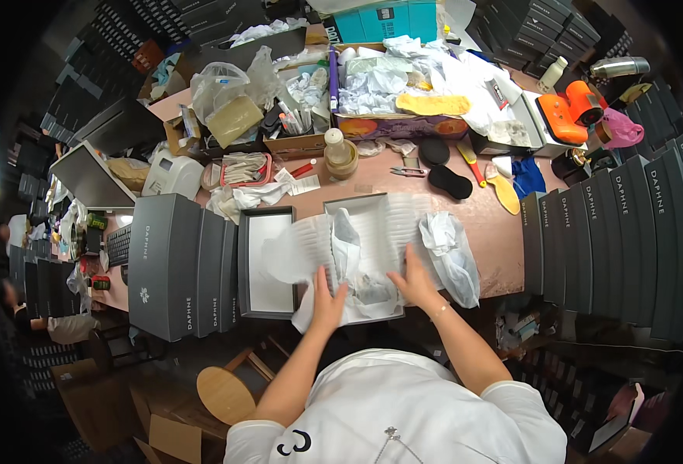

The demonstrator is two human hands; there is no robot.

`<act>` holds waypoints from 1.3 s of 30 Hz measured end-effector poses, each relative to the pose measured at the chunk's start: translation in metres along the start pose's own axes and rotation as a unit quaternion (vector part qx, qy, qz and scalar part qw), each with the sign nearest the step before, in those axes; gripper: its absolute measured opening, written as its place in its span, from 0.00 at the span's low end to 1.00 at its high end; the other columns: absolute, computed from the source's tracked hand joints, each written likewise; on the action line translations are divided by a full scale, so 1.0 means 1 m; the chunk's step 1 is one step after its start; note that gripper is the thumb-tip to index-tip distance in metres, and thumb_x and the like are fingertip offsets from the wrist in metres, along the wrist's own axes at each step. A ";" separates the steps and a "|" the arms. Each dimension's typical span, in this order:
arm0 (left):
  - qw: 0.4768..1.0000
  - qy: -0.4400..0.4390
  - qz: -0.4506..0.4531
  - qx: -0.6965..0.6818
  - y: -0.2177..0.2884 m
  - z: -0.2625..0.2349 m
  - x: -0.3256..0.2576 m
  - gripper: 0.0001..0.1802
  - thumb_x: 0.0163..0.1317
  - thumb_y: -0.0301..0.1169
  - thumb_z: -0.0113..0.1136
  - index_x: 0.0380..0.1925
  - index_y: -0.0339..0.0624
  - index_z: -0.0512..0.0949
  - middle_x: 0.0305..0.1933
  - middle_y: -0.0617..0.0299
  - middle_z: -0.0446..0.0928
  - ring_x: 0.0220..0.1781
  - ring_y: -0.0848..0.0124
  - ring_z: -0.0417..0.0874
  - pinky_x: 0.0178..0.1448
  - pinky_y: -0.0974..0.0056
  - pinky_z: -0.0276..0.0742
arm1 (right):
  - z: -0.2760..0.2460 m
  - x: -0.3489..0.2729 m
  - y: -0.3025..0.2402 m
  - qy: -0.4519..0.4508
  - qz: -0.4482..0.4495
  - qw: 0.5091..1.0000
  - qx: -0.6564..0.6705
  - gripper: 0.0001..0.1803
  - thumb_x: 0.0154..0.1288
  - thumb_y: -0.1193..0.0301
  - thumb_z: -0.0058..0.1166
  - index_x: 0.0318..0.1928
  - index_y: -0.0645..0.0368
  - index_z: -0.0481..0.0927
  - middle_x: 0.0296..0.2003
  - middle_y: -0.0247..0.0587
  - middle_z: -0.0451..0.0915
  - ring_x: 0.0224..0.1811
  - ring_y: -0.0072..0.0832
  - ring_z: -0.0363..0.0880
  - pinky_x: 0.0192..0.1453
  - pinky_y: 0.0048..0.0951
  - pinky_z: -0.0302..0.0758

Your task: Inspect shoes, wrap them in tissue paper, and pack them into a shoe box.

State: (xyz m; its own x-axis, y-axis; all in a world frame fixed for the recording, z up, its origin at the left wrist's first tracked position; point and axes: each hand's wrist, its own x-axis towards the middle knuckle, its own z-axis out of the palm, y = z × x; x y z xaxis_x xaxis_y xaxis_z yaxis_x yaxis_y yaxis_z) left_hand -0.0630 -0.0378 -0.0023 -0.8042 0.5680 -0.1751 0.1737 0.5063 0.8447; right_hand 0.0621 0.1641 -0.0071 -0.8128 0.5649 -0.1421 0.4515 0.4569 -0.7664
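An open shoebox (354, 203) lies in front of me with white translucent ribbed foam sheet (403, 224) spread over its sides. Inside is a bundle wrapped in white tissue paper (347, 246); what it wraps is mostly hidden. My left hand (327, 300) rests at the bundle's near left edge, fingers stretched. At the right side of the box my right hand (416, 280) has straight fingers against the foam sheet, thumb apart. A second tissue-wrapped bundle (451, 259) lies just right of that hand. Left of the box is a grey tray-like box part (269, 298) with a white inside.
Rows of grey shoeboxes stand at left (173, 267) and right (623, 240). Behind lie a glue bottle (340, 147), black oval pads (449, 182), pliers (408, 172), a yellow insole (504, 193) and a carton of crumpled paper (399, 127). A wooden stool (225, 394) stands below the table.
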 end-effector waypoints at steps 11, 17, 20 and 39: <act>0.838 -0.075 -0.116 -0.528 0.034 -0.023 0.013 0.45 0.57 0.49 0.55 0.70 0.46 0.48 0.67 0.51 0.59 0.65 0.60 0.67 0.67 0.56 0.64 | -0.023 -0.016 -0.032 -0.110 0.111 0.837 0.524 0.47 0.63 0.45 0.54 0.71 0.59 0.49 0.66 0.52 0.61 0.69 0.39 0.60 0.70 0.37 0.57; 0.881 -0.020 -0.114 -0.458 -0.056 0.022 0.045 0.39 0.61 0.49 0.52 0.65 0.35 0.58 0.63 0.50 0.66 0.64 0.60 0.68 0.66 0.60 0.63 | 0.011 0.015 0.005 -0.187 0.139 0.931 0.280 0.45 0.66 0.47 0.51 0.72 0.58 0.48 0.69 0.52 0.55 0.71 0.42 0.55 0.71 0.42 0.56; 0.949 0.031 -0.084 -0.301 -0.055 0.019 0.044 0.36 0.64 0.49 0.51 0.64 0.31 0.62 0.63 0.49 0.67 0.64 0.60 0.67 0.65 0.59 0.63 | 0.006 0.013 -0.022 0.002 -0.054 0.987 -0.151 0.41 0.62 0.53 0.56 0.66 0.67 0.59 0.63 0.64 0.62 0.63 0.56 0.62 0.65 0.45 0.64; 0.707 0.053 -0.195 -0.678 0.085 -0.071 0.021 0.22 0.60 0.42 0.51 0.51 0.42 0.72 0.48 0.56 0.75 0.52 0.62 0.77 0.56 0.58 0.75 | -0.016 -0.003 -0.154 0.107 -0.374 0.914 -0.116 0.19 0.56 0.71 0.59 0.49 0.59 0.77 0.46 0.40 0.78 0.56 0.39 0.73 0.67 0.39 0.60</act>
State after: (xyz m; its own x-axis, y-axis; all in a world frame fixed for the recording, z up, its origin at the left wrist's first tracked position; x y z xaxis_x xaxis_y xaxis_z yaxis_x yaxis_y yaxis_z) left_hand -0.1053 -0.0285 0.1015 -0.6911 0.4691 -0.5499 -0.7197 -0.5168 0.4636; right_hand 0.0009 0.1030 0.1209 -0.8468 0.1451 0.5117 -0.1148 0.8895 -0.4422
